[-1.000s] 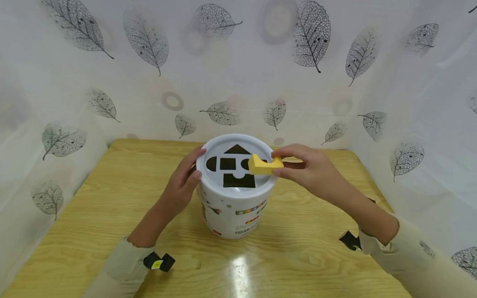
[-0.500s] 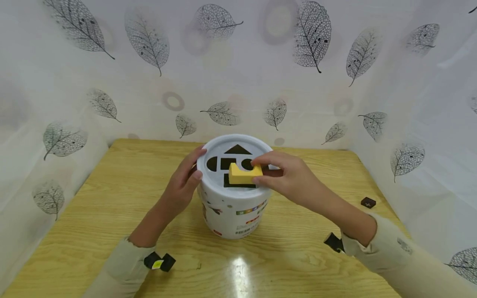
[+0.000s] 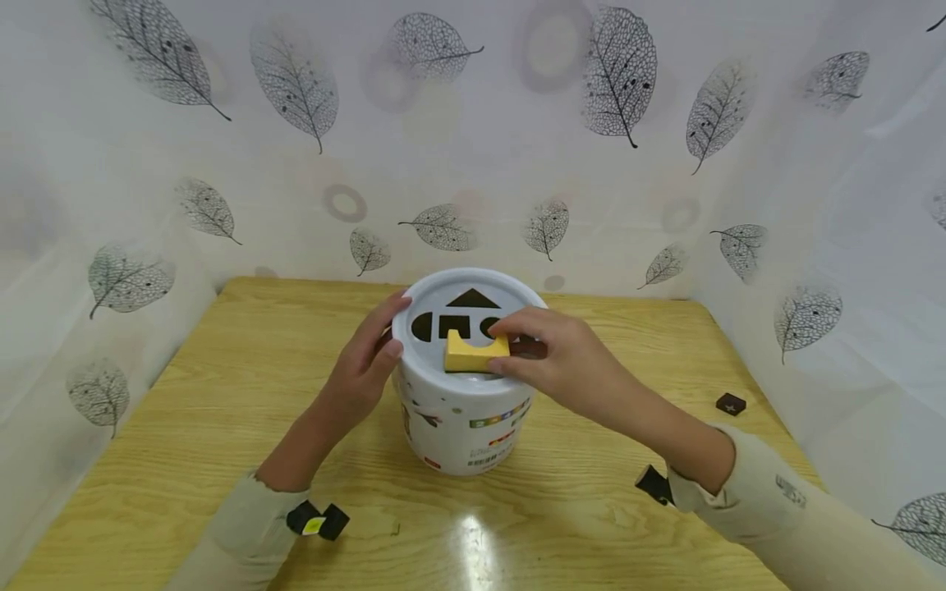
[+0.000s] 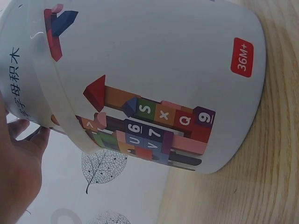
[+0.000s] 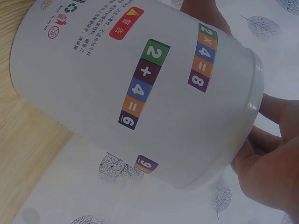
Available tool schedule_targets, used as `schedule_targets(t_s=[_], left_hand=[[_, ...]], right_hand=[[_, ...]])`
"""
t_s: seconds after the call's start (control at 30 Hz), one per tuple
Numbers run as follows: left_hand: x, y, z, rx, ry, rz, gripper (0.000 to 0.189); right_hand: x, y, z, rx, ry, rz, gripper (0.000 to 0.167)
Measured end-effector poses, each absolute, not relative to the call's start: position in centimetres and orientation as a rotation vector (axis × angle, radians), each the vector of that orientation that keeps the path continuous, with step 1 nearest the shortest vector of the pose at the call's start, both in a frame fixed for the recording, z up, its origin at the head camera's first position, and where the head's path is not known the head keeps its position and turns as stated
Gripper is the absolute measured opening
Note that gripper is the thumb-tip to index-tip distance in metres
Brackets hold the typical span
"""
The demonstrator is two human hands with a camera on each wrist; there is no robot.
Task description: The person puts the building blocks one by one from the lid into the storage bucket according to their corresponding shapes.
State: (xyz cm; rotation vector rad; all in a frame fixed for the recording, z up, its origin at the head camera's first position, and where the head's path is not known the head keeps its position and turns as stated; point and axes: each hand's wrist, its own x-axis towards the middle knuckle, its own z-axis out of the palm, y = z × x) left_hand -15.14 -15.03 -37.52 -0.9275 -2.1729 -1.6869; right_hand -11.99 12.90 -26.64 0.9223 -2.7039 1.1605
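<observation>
A white toy-block bucket (image 3: 436,410) stands upright on the wooden table, its lid (image 3: 431,357) pierced by dark shaped holes. My left hand (image 3: 362,357) grips the lid's left rim, thumb on the near side and fingers farther round. Between thumb and fingers my right hand (image 3: 565,353) pinches a yellow arch block (image 3: 473,356), its curved notch facing away from me. The block lies over the lid's near part and covers the arch-shaped hole there. In the right wrist view the bucket wall (image 5: 173,112) hides the block, and the right hand (image 5: 271,163) shows beyond the rim.
A small dark block (image 3: 731,403) marked with a plus lies on the table (image 3: 591,509) at the right. Leaf-printed cloth (image 3: 473,123) encloses the back and both sides. Black wrist devices (image 3: 318,520) stick out from the sleeves.
My right hand has carried the yellow arch block left and nearer to me, from the lid's right edge onto the arch-shaped hole. My left hand has stayed on the rim.
</observation>
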Motion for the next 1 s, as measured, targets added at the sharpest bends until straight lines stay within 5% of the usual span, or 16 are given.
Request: schedule_targets(t_s=[1.0], left_hand=[[-15.05, -14.92, -37.45, -0.924, -2.159, -1.725, 0.052]], right_hand=[[-11.96, 13.62, -26.47, 0.897, -2.739, 1.099, 0.036]])
